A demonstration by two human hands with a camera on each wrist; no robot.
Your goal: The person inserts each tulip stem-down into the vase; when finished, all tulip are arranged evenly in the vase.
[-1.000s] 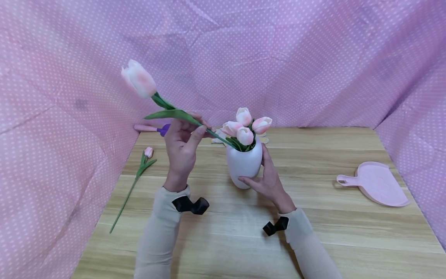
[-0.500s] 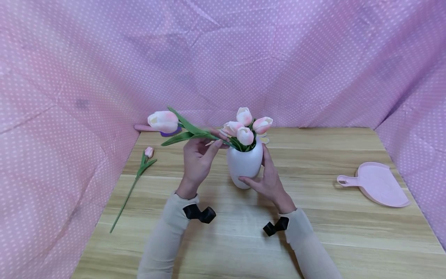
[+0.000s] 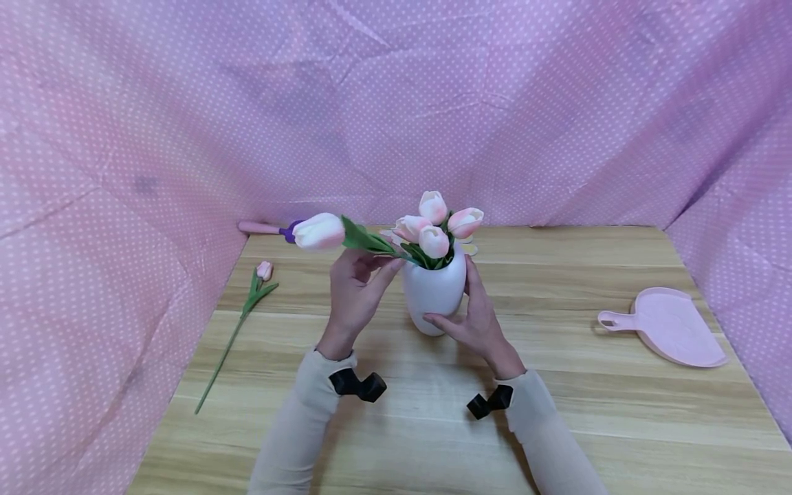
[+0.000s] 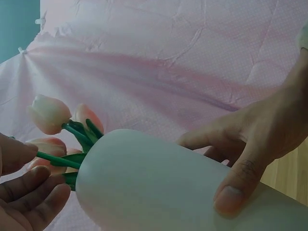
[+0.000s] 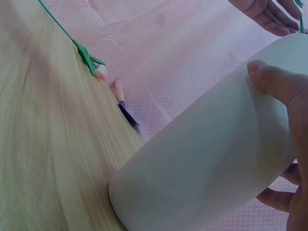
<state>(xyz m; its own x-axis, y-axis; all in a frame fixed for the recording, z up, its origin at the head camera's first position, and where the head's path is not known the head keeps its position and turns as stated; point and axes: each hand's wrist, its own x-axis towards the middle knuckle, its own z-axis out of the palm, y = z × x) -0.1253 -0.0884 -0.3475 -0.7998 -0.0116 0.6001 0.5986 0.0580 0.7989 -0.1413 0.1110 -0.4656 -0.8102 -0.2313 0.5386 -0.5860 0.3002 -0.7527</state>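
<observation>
My left hand point(image 3: 357, 289) pinches the green stem point(image 4: 57, 159) of a pale pink tulip point(image 3: 319, 232) between thumb and fingers. The bloom points left, and the stem's lower end runs into the mouth of a white vase point(image 3: 433, 295). Several other pink-and-white tulips point(image 3: 434, 242) stand in that vase with their leaves showing at the rim. With thumb in front and fingers behind, my right hand point(image 3: 473, 323) holds the vase's right side. In the right wrist view the vase point(image 5: 202, 144) has its base at the wooden table.
Another tulip point(image 3: 243, 316) lies on the table point(image 3: 396, 440) at the left. A pink-handled brush point(image 3: 260, 227) with purple is at the back left. A pink dustpan point(image 3: 671, 326) lies at the right. Behind the vase sits a partly hidden white-and-yellow item point(image 3: 469, 247). Dotted pink cloth surrounds the table.
My left hand has moved right and down toward the vase's mouth, its tulip swinging lower with more stem inside. My right hand and the vase have stayed put.
</observation>
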